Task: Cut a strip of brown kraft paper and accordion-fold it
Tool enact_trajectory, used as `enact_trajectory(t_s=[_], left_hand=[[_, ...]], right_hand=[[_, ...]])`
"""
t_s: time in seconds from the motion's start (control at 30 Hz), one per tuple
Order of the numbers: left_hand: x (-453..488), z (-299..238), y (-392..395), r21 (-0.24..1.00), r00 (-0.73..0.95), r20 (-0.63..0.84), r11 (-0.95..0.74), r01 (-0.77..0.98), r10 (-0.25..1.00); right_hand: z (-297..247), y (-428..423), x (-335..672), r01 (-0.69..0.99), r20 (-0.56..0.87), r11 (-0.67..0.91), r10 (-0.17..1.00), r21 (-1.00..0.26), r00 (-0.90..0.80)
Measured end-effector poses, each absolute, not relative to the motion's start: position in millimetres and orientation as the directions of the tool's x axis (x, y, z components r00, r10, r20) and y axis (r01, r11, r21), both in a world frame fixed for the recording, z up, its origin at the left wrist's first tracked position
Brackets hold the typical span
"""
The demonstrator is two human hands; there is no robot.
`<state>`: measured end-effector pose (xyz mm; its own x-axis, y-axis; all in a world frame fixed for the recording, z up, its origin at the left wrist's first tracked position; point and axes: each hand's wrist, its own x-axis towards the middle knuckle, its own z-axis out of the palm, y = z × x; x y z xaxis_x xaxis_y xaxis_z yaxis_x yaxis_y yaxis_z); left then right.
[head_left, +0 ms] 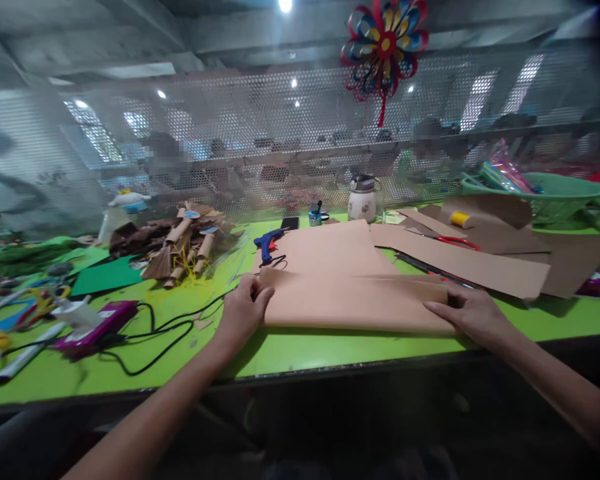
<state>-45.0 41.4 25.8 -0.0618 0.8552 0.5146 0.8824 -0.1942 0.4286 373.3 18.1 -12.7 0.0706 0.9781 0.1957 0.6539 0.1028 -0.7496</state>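
Observation:
A large sheet of brown kraft paper [330,253] lies on the green table, its near edge folded over toward the far side. My left hand [245,308] pinches the left end of the fold between thumb and fingers. At the right end, my right hand [473,313] grips the folded layers, thumb on top. A blue glue gun [269,245] rests by the sheet's left edge, its cord running left. Red-handled scissors [457,242] lie partly among the cardboard strips at right.
At left are a purple power strip [97,328] with black cords, green card [107,275] and a bundle of brown paper rolls [185,243]. A white flask [362,199] stands behind the sheet. Cardboard pieces [505,267], yellow thread [461,219] and a green basket [560,200] are at right.

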Motion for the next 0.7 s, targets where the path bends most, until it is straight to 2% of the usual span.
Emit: enact_trajectory(t_s=[0.2,0.37,0.53,0.7], left_hand=[[-46,27,29,0.393,-0.006,0.416,-0.174,0.903,0.909],[-49,24,26,0.273,0.07,0.376,-0.182,0.945,0.924],[-50,22,29,0.179,0.064,0.326,-0.128,0.976,0.943],[-52,20,30,0.148,0.16,0.327,-0.218,0.965,0.931]], right_hand=[[-15,22,373,0.784,0.307,0.227,0.951,-0.578,-0.049],[0,26,364,0.886,0.331,0.206,0.941,-0.415,-0.064],[10,32,355,0.91,0.258,0.176,0.963,-0.376,-0.08],[3,25,350,0.927,0.267,0.101,0.964,-0.361,-0.001]])
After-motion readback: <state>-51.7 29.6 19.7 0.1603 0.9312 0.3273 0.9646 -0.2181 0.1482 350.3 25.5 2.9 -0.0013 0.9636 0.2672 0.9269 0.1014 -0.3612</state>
